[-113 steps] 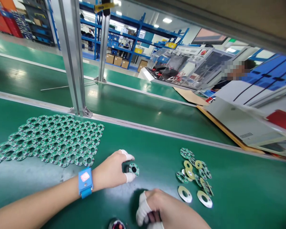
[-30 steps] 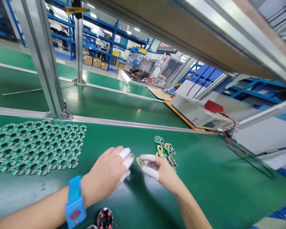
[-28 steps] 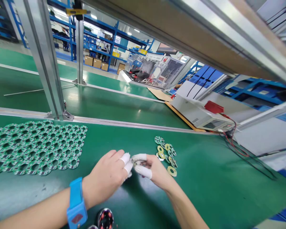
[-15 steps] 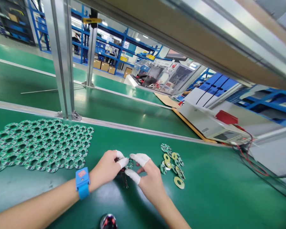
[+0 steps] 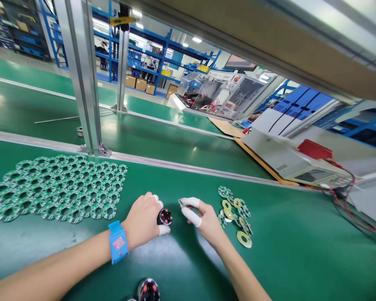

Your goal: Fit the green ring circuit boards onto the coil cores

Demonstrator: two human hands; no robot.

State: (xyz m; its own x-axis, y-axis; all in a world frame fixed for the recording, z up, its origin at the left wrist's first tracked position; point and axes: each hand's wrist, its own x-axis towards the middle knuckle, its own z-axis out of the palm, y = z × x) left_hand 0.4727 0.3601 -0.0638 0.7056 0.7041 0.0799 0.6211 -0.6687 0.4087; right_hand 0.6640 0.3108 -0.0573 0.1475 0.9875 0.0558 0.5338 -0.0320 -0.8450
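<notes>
My left hand (image 5: 146,218) curled round a black cylinder (image 5: 165,217), my right hand (image 5: 203,215) angled inward, fingertips pinched together.

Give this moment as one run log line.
left hand: holds black and red cylindrical part | right hand: pinches thin piece, blurred | left side: green ring circuit boards

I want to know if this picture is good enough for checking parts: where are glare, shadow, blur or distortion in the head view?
Head view: glare whitens the green bench near the left wrist; shadow falls below the right hand; distant shelves look soft.
</notes>
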